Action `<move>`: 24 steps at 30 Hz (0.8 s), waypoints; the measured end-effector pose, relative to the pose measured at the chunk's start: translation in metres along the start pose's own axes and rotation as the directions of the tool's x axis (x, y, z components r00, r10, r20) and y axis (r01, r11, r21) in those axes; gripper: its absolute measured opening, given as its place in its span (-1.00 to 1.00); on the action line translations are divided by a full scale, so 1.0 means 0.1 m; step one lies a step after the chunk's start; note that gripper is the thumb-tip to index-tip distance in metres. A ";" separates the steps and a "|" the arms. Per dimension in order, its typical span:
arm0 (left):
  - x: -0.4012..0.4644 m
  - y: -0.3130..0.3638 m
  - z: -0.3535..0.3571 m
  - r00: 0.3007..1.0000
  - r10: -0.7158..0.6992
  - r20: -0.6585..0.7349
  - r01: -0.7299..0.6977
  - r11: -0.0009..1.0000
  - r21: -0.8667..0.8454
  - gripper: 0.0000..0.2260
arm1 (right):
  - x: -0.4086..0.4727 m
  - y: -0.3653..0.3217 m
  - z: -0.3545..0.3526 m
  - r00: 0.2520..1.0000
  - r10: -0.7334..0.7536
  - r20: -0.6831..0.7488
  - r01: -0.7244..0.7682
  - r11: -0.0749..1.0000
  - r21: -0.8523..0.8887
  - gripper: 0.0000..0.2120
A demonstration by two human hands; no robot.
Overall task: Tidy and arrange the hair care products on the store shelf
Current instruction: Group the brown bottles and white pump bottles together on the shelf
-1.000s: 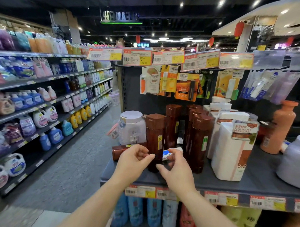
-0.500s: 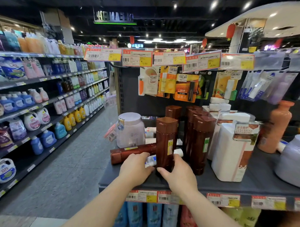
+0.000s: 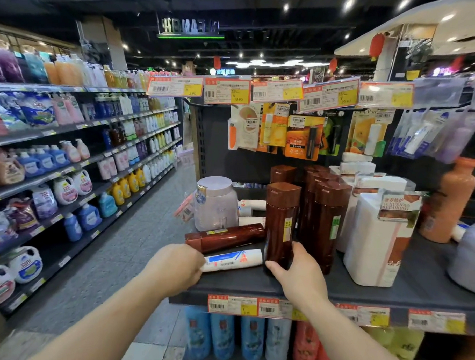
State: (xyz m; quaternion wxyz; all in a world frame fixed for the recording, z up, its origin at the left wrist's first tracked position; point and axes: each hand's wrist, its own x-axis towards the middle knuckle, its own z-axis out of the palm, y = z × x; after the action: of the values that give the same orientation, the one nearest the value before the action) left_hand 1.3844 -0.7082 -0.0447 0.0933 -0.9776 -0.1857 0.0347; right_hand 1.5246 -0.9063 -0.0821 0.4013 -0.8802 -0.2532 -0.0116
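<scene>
A white tube with a blue label lies on its side on the dark shelf. My left hand grips the tube's left end. Behind it a brown bottle lies flat. My right hand holds the base of an upright brown bottle, thumb on its left side. More upright brown bottles stand just right of it and behind.
A pale lidded jar stands behind the lying bottle. White boxed bottles, an orange bottle and a grey container fill the right. Hanging packets and price tags are above. An aisle of detergent shelves runs left.
My left hand has drawn the white tube leftward and forward, out from behind the upright brown bottle. My right hand has come onto that bottle's base. The view moved closer.
</scene>
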 end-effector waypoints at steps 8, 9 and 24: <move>-0.08 -0.02 -0.01 0.992 -0.103 -0.077 0.089 0.983 -0.160 -0.73 | 0.10 -0.05 0.07 0.999 0.046 -0.004 -0.046 0.999 0.021 -0.53; -0.06 0.02 0.00 0.988 -0.100 -0.118 0.077 0.979 -0.187 -0.71 | 0.12 -0.05 0.08 0.999 0.051 -0.006 -0.050 0.998 0.022 -0.54; 0.13 0.28 0.16 0.970 -0.089 -0.227 0.016 0.953 -0.302 -0.60 | 0.43 -0.12 0.24 0.985 0.155 -0.076 -0.151 0.987 0.063 -0.54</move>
State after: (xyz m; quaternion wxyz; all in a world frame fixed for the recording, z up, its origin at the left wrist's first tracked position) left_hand 1.4047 -0.7263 -0.0662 -0.0325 -0.9722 -0.2024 -0.1135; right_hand 1.5526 -0.8635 -0.0806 0.4357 -0.8841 -0.1686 -0.0091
